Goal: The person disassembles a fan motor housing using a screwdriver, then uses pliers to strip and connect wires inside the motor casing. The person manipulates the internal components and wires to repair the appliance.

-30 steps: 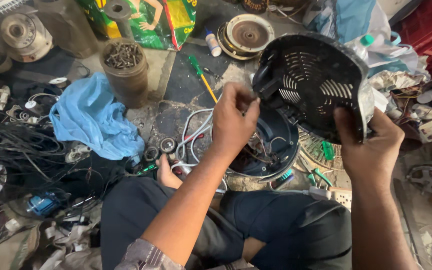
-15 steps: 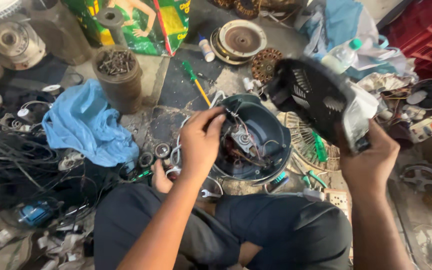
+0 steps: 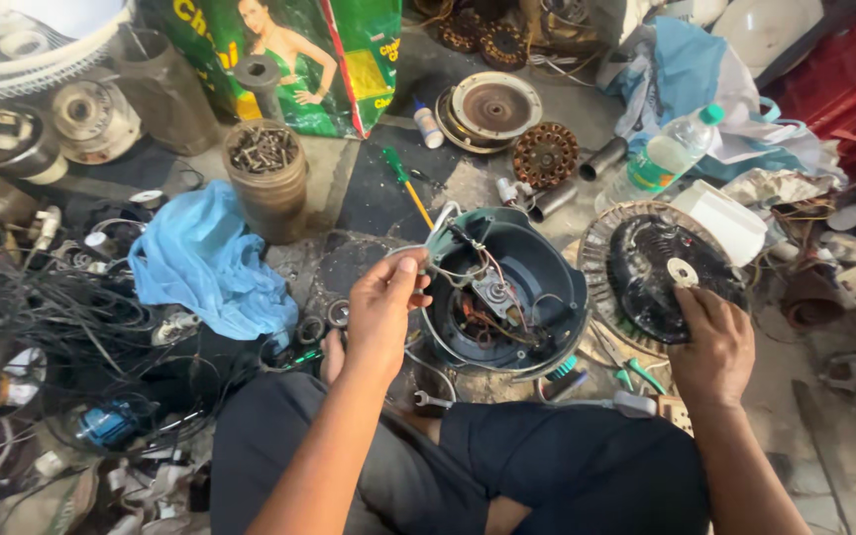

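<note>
The open motor housing (image 3: 507, 297), a round dark teal shell with its windings and thin wires exposed, sits on the floor (image 3: 378, 198) just beyond the person's knees, near the middle of the scene. At its left rim the left hand (image 3: 383, 307) has its fingers (image 3: 410, 269) pinched narrow on a loop of pale wire (image 3: 438, 220) that runs up and over the housing's far edge, so the housing lies just right of that grip and touches it only through the wire. Just right of the housing lies a round black fan grille cover (image 3: 661, 277) with a pale rim; the right hand (image 3: 713, 347) rests on its near edge, fingers (image 3: 691, 302) spread flat on the black surface rather than closed around it. A small spanner (image 3: 432, 400) lies on the floor near the left wrist. Farther out, a green-handled screwdriver (image 3: 406, 186) lies beyond the housing, with a tin of screws (image 3: 266, 173) and a crumpled blue cloth (image 3: 208, 260) to the left, and a tangle of black cables (image 3: 61, 327) at the far left. A plastic water bottle (image 3: 664, 157) lies to the far right, above the grille cover.
</note>
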